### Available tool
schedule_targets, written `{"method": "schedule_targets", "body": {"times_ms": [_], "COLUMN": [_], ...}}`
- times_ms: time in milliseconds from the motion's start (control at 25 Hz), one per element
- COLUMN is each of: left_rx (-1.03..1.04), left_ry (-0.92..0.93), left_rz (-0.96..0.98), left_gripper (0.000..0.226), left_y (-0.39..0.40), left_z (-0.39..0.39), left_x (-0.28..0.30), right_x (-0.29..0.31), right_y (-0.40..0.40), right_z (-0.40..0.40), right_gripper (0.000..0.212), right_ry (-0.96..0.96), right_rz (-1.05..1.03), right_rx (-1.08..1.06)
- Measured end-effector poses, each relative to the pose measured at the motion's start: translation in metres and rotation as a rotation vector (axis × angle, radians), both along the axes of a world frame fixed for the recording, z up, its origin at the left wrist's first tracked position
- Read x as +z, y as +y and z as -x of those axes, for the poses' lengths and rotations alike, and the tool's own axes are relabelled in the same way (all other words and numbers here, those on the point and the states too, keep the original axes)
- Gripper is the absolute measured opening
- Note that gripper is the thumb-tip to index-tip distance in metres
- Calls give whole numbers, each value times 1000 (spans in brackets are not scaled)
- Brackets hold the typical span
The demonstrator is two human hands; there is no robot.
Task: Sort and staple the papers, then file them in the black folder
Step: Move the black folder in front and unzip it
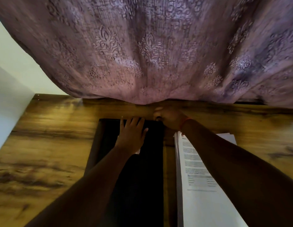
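At the far left of the frame a pale wall (13,51) meets the wooden table (44,145), whose grain is smeared by blur. Moving right, the black folder (142,177) lies closed in the lower middle, running from just below centre down out of the bottom edge, so its near end is cut off. I cannot see inside it, and whether any sheets are in it is hidden from me. My left hand (132,135) rests flat on the folder's far end, fingers straight and slightly spread, palm down on the cover, gripping nothing; a small pale patch shows just under my wrist, too small to make out.

Just right of that, at the folder's far right corner, my right hand (168,117) is curled around something small and dark; blur and shadow keep me from telling what it is or how tightly I hold it. A thin red thread (185,122) circles that wrist.

Further right, the stack of papers (201,202) lies beside the folder, apart from it, with my right forearm crossing over it. The top sheet carries printed paragraphs and a table, but the text is too blurred to read.

A purple patterned curtain (150,46) fills the whole upper frame and hides the table's far edge.
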State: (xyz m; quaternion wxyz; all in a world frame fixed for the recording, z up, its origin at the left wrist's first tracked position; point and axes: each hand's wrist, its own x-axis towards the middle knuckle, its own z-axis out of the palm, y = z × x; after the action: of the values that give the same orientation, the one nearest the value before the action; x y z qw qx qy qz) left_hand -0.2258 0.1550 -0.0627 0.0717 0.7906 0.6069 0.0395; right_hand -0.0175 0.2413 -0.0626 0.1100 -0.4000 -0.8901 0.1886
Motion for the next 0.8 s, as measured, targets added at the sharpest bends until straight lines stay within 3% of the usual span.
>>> {"method": "schedule_targets", "body": {"times_ms": [160,360,560,800], "left_rx": [52,82,110,125], "left_ry": [-126,-137,-140,-208], "left_rz": [-13,-5,-12,-45], "left_gripper": [28,17,14,20], "left_y": [21,23,23,21], "left_z": [-7,-7,-7,-8], "left_x": [-2,-8,-12,-12], "right_x": [-4,-2,3,19], "right_y": [-4,-8,-15,-51], "right_z": [-6,-14,-26,-22], "right_gripper": [33,31,28,18], "right_ry": [37,28,-51,-166], "right_rz": [-6,-17,30,-201], "right_rx": [49,134,144,170]}}
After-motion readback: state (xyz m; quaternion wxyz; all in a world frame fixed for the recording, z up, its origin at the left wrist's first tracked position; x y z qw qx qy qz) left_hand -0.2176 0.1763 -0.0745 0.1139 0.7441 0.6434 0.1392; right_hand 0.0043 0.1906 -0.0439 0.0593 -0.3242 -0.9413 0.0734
